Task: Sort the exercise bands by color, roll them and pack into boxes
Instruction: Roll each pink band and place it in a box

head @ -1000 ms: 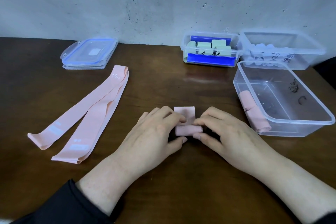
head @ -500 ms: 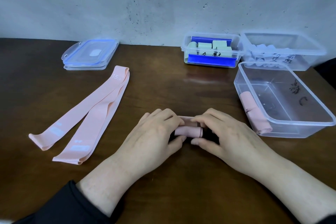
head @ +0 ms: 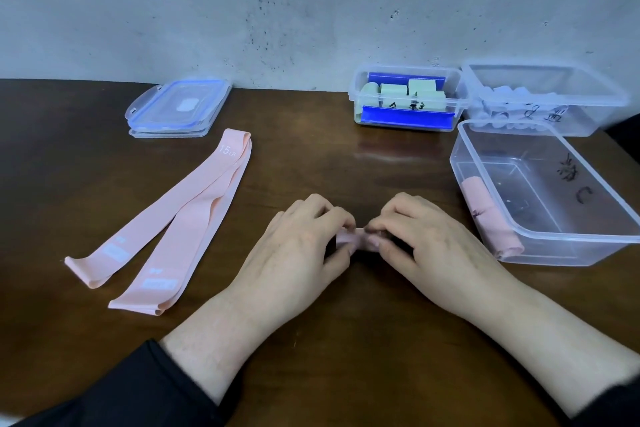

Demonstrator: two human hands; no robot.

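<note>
A small pink band roll (head: 356, 239) lies on the table's middle, pinched from both sides. My left hand (head: 301, 253) grips its left end and my right hand (head: 429, 246) grips its right end; most of the roll is hidden under the fingers. Two flat pink bands (head: 180, 218) lie stretched out at the left, overlapping at their far ends. A clear box (head: 550, 239) at the right holds rolled pink bands (head: 488, 215) along its left wall.
At the back, a small box (head: 408, 73) holds pale green rolls, and a larger clear box (head: 616, 94) holds white rolls. Stacked blue-rimmed lids (head: 176, 107) lie at the back left. A grey wall closes off the table's far edge.
The flat tail of the pink band has been rolled up; only the small roll shows now. Both hands have closed in around it.
</note>
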